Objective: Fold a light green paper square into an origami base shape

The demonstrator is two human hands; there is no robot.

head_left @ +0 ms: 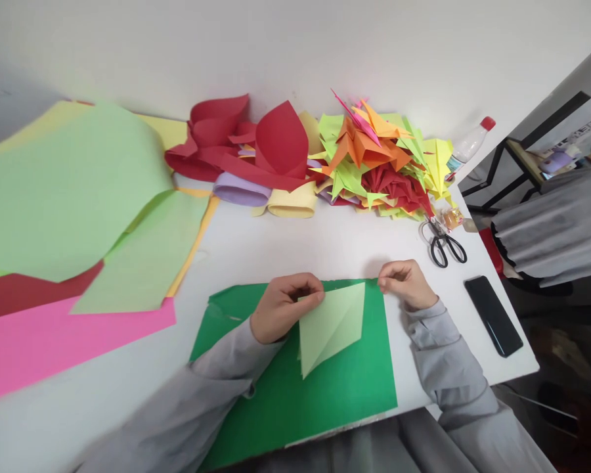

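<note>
Head view: large loose light-green paper sheets (69, 190) lie at far left over a bright pink sheet (54, 341). At the centre, the left hand (283, 305) pinches the upper left edge of a folded pale-green paper kite shape (331, 325), which rests on a dark green square sheet (325, 394). The right hand (406, 282) sits curled at that sheet's upper right corner. Black-handled scissors (443, 244) and a black phone (492, 315) lie further right.

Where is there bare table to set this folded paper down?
Beyond the folded paper, bare table runs between the green sheet and the curled papers and origami pile behind. Another patch lies between the pink sheet and the left sleeve. The right edge is crowded by scissors and phone.
</note>
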